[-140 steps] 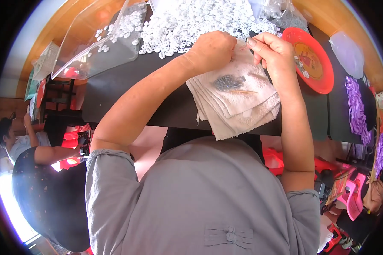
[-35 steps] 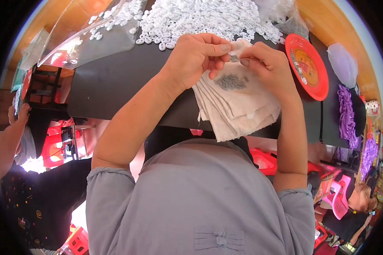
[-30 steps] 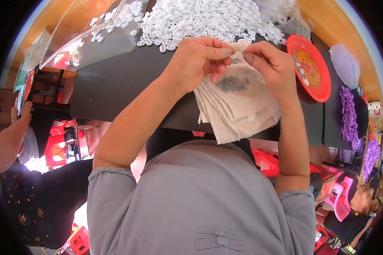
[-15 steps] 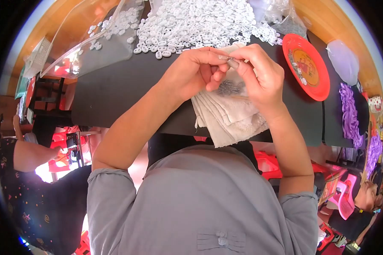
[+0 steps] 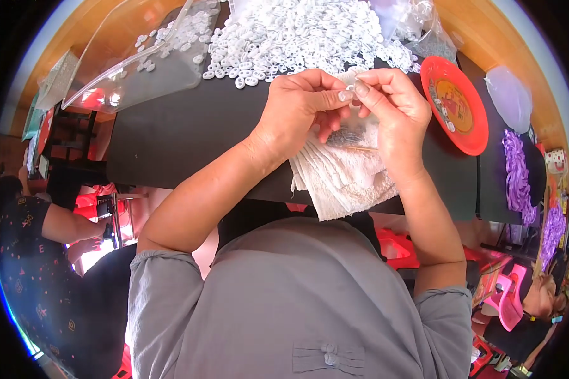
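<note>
My left hand (image 5: pixel 297 110) and my right hand (image 5: pixel 399 110) meet above the cloth, thumbs and forefingers pinched together. Between the fingertips shows a small white plastic piece (image 5: pixel 351 88), mostly hidden by them. Below them, a folded cream towel (image 5: pixel 348 180) lies at the near edge of the table. A small heap of fine grey metal bits (image 5: pixel 346 136) rests on the towel, partly covered by my left fingers. Beyond my hands spreads a big pile of white oval plastic pieces with holes (image 5: pixel 297 38).
To the right lies a red plate (image 5: pixel 477 136) holding a few small pieces. A clear plastic bin (image 5: pixel 129 82) with more white pieces is at the far left. Purple ribbon (image 5: pixel 517 177) hangs at the right. People sit on both sides. The table (image 5: pixel 183 142) is black.
My fingertips have shifted slightly right and nearer. A dark thin bit showed between them before; now a white piece shows there. The view has tilted a little.
</note>
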`<action>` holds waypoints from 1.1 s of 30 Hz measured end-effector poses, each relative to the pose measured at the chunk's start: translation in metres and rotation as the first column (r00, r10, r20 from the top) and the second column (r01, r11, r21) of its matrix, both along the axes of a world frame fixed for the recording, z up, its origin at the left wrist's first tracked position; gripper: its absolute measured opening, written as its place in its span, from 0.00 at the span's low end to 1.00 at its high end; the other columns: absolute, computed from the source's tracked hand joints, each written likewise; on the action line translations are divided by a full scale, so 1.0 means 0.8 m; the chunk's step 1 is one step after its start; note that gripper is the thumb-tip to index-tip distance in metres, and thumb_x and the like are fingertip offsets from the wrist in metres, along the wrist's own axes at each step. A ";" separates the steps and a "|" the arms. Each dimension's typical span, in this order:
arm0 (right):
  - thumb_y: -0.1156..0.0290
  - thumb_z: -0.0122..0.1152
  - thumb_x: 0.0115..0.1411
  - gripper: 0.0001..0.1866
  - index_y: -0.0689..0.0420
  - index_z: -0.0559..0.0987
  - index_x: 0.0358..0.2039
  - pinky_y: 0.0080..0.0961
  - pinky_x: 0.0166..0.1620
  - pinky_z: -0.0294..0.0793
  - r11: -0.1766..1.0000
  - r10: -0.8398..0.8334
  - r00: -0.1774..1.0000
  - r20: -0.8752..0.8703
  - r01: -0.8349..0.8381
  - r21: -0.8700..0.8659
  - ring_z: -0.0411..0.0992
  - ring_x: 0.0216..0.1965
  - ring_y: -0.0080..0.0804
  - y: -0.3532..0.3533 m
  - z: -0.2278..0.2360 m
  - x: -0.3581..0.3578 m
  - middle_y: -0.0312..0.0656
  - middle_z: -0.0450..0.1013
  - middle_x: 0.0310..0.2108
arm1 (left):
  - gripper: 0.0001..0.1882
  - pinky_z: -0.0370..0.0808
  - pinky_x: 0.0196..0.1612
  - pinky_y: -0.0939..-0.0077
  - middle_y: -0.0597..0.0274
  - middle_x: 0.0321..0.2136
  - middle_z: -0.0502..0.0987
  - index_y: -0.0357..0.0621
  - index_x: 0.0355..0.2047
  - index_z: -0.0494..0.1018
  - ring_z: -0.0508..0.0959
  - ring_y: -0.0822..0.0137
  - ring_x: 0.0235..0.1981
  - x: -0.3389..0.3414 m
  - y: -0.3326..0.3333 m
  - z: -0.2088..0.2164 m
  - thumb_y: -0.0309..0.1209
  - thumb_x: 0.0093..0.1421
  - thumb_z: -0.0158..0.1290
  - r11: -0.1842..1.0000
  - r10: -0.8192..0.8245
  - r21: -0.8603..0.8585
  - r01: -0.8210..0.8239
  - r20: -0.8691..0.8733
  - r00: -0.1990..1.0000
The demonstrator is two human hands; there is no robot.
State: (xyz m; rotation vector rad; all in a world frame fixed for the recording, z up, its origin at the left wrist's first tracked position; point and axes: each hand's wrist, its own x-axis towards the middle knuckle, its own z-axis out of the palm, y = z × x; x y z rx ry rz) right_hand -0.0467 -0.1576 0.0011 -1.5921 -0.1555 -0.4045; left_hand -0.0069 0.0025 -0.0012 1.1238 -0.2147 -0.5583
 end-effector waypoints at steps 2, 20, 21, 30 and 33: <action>0.79 0.61 0.59 0.04 0.62 0.77 0.35 0.14 0.30 0.69 0.999 -0.018 1.000 0.016 0.018 0.028 0.70 0.29 0.16 0.007 0.001 0.000 0.35 0.75 0.30 | 0.06 0.67 0.16 0.79 0.59 0.23 0.76 0.36 0.32 0.73 0.74 0.71 0.18 0.000 0.000 -0.001 0.27 0.62 0.54 1.000 0.013 -0.005 -0.013 0.016 1.000; 0.80 0.56 0.59 0.02 0.64 0.74 0.33 0.18 0.31 0.67 0.809 0.063 0.958 0.281 0.116 -0.577 0.67 0.26 0.22 -0.012 0.005 0.005 0.37 0.70 0.25 | 0.05 0.65 0.14 0.81 0.60 0.21 0.76 0.36 0.29 0.72 0.72 0.74 0.16 -0.001 0.001 0.001 0.25 0.60 0.53 0.996 0.093 -0.006 -0.092 0.057 0.994; 0.81 0.55 0.59 0.02 0.65 0.74 0.33 0.19 0.31 0.67 0.800 0.072 0.954 0.290 0.119 -0.587 0.67 0.26 0.24 -0.011 0.004 0.004 0.39 0.69 0.24 | 0.05 0.65 0.14 0.82 0.60 0.21 0.76 0.36 0.29 0.72 0.72 0.75 0.16 -0.001 0.002 0.001 0.25 0.60 0.54 0.996 0.091 0.000 -0.091 0.062 0.994; 0.82 0.55 0.58 0.03 0.65 0.74 0.33 0.19 0.32 0.67 0.799 0.091 0.943 0.321 0.123 -0.588 0.68 0.27 0.24 -0.008 0.007 0.002 0.39 0.70 0.26 | 0.05 0.66 0.18 0.81 0.60 0.23 0.76 0.37 0.32 0.73 0.73 0.73 0.18 -0.003 0.004 0.005 0.27 0.61 0.53 0.996 0.073 0.040 -0.077 0.082 0.994; 0.82 0.56 0.58 0.02 0.65 0.74 0.33 0.18 0.32 0.67 0.813 0.055 0.939 0.339 0.154 -0.561 0.68 0.27 0.23 -0.007 0.008 0.001 0.38 0.70 0.26 | 0.05 0.66 0.18 0.81 0.60 0.23 0.76 0.37 0.33 0.73 0.73 0.73 0.18 -0.002 0.005 0.002 0.27 0.61 0.53 0.996 0.076 0.042 -0.081 0.096 0.992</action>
